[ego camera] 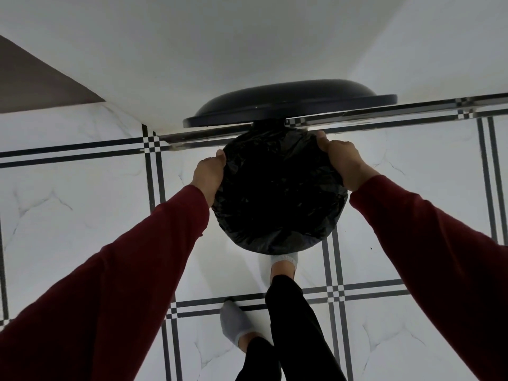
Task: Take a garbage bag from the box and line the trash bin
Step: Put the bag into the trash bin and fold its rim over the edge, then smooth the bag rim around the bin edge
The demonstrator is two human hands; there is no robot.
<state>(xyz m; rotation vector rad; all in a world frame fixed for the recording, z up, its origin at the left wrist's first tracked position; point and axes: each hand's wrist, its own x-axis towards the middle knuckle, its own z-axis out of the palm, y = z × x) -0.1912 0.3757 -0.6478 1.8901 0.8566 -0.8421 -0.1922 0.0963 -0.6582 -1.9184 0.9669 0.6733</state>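
The person stands over a round trash bin [277, 243] on the tiled floor [82, 188], close to the white wall [192, 50]. The bin's black lid [288, 104] is tipped up and back against the wall, just behind the bin's mouth. A black garbage bag [277, 188] is already spread across the opening, its crinkled plastic covering the whole top and hanging over the rim, so the bin itself barely shows.

Both hands are on the bag, one to each side of it. The left hand [210, 171] sits at the bag's left edge, toward the far side, fingers curled down over the rim and closed on the plastic there. The right hand [345, 163] is at the right edge, also toward the far side, thumb on top and fingers wrapped down around the rim, pinching the bag against it. The bag lies between the two hands, stretched from one to the other, and nearer the person it bulges out loosely past the bin's edge.

Dark red sleeves [412, 229] run down to both wrists. One grey-socked foot [284, 261] is set just under the near edge of the bin; the other [235, 324] stands further back on the floor.
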